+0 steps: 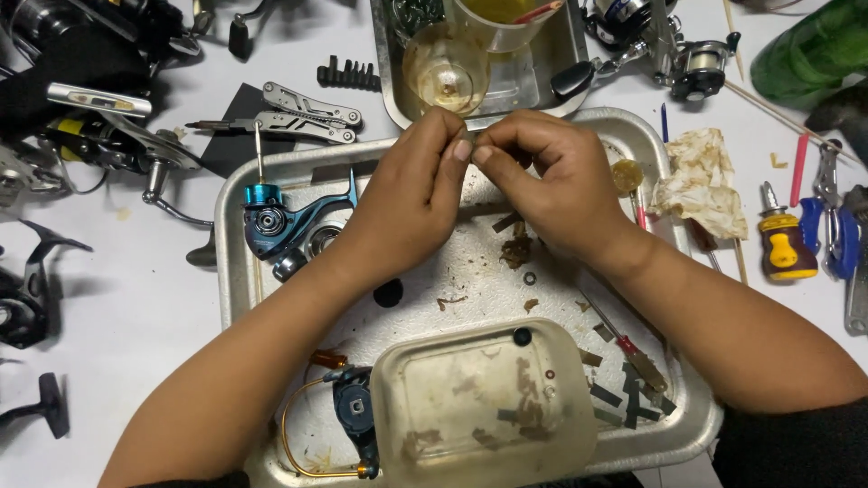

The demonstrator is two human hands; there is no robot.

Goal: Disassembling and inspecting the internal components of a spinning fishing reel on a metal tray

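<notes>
My left hand [411,194] and my right hand [551,176] meet fingertip to fingertip over the far side of a metal tray [237,271]. Both pinch something small between thumb and fingers; the piece itself is hidden by my fingers. Below the left hand lies a blue fishing reel body [280,221] with a thin shaft sticking up. A small ring [529,277] and a black disc [389,293] lie on the tray under my wrists. Brown grime and scraps are scattered around them.
An upturned clear plastic lid [484,407] rests on the tray's near side beside a blue reel part with a gold wire bail [348,411]. A red-handled screwdriver [633,348], a stained rag [701,181], a multitool [303,113], black reels [81,81] and a steel tub with a glass [448,68] surround the tray.
</notes>
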